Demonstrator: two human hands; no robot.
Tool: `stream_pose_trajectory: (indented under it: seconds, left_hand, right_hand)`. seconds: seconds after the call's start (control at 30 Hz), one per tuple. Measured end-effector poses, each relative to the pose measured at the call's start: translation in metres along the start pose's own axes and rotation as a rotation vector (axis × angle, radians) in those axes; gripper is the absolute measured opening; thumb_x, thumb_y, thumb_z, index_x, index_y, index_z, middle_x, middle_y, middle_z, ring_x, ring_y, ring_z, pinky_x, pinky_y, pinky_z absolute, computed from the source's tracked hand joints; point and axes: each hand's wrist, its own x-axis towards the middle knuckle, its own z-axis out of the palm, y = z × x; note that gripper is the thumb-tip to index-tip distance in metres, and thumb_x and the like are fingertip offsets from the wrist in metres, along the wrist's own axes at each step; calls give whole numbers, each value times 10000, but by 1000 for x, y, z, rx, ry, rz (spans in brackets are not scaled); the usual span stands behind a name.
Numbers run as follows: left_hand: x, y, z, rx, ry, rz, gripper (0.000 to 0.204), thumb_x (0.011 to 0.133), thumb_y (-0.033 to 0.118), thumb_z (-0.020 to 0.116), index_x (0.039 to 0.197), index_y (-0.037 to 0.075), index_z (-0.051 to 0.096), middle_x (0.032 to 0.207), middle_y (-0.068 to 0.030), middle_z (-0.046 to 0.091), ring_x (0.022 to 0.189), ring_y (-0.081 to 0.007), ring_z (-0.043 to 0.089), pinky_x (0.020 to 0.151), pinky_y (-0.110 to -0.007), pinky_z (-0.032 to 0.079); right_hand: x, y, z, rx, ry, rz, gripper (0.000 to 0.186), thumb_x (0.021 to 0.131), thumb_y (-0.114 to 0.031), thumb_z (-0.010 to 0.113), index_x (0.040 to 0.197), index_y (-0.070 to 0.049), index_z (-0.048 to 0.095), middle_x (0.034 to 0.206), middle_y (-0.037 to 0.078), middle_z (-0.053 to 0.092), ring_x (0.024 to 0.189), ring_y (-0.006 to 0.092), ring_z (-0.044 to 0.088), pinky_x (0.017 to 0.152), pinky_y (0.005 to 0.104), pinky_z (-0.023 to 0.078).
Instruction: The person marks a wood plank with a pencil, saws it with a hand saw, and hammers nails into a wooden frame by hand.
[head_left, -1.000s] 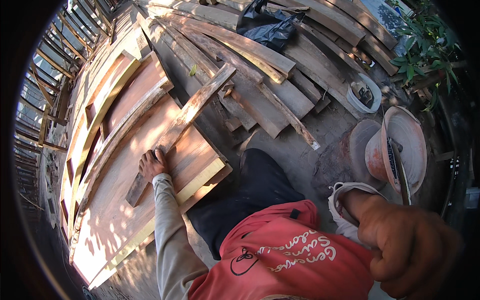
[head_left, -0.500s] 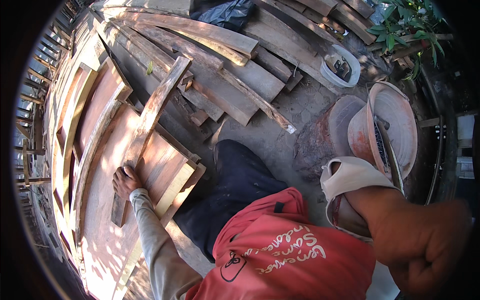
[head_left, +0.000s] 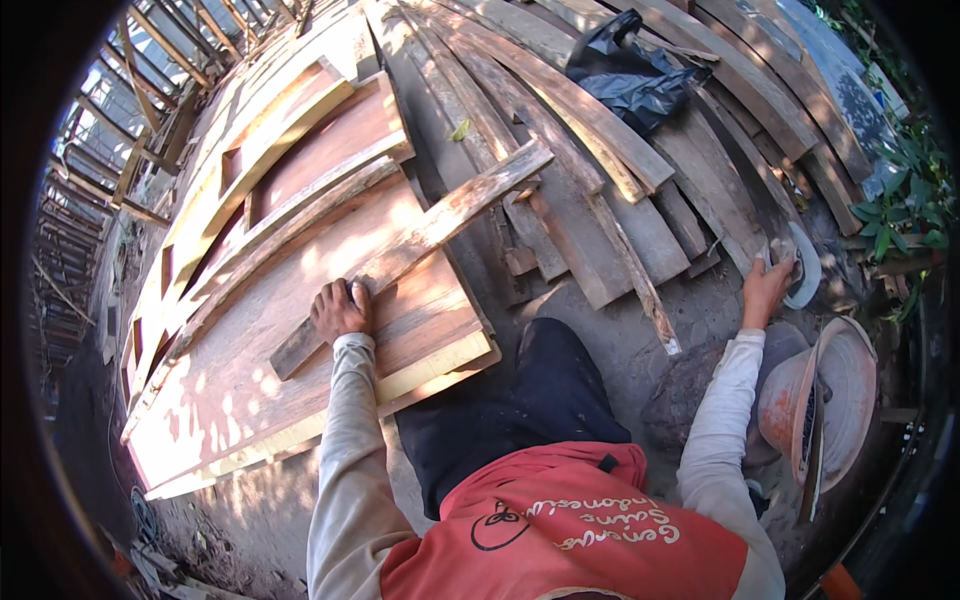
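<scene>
1. Grey ground (head_left: 265, 510) spreads beneath the work, with a slatted wooden fence (head_left: 140, 90) at the upper left and green leaves (head_left: 905, 210) at the far right.
2. On the ground lies a wooden panel (head_left: 230, 400), its near edge yellowish; a rough, curved strip (head_left: 290, 270) runs along it, farther from the person than the left hand.
3. Across the panel, toward its right edge, slants a long plank (head_left: 465, 213); its near end lies on the panel, inward from the near edge, while its far end juts past the right edge.
4. The left hand (head_left: 342, 308) lies on the plank near that near end, fingers bent closely over it, holding it.
5. The right hand (head_left: 768, 290) reaches out to the near side of a whitish tub (head_left: 806, 265); its fingers are bent, but I cannot tell whether they hold anything.
6. Just nearer the person than the tub, a wide reddish bowl (head_left: 850, 400) stands tilted.
7. Beyond the panel's right edge lie stacked boards (head_left: 650, 240), with a black plastic bag (head_left: 640, 90) on top.
</scene>
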Motion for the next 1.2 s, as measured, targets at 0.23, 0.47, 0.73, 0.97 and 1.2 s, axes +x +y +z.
stream_pose_trajectory:
  seconds: [0.23,0.47,0.73,0.97,1.2]
  left_hand:
    - [-22,-35,-24,-144,-6,-16,399,942,452,564,1086,105,697,1106,-111,681,1069,-323,614,1008,-470,426]
    - [-43,-53,-44,-212,-127,55,684,836,649,654,1260,113,667,1216,-98,665,1198,-307,577,1073,-471,391]
    - [-53,-69,-60,-140,-323,73,860,713,644,808,1393,163,594,1339,-57,616,1279,-284,542,1086,-496,380]
    - [-33,-53,-25,-187,-294,172,901,652,688,826,1375,196,609,1334,-7,613,1272,-264,534,1044,-551,400]
    - [61,18,-1,-170,-213,228,833,704,666,817,1352,190,596,1329,-36,567,1314,-259,482,1043,-558,390]
  right_hand:
    - [47,57,4,-314,-118,215,827,947,-478,635,1609,-183,236,1583,208,456,1430,474,450,1122,713,296]
    - [60,115,-3,-323,-196,53,848,884,-480,694,1607,-205,345,1521,228,520,1360,457,525,1132,550,420]
    - [42,117,-15,-135,-152,-184,799,849,-421,750,1542,-149,459,1507,193,550,1370,414,528,1107,495,441]
    - [24,68,-37,-282,-231,-132,766,853,-413,756,1524,-170,477,1408,217,624,1266,430,607,1067,528,453]
    - [24,41,-56,-198,-64,-203,541,959,-481,642,1415,-192,596,1250,220,708,1152,436,655,1003,602,422]
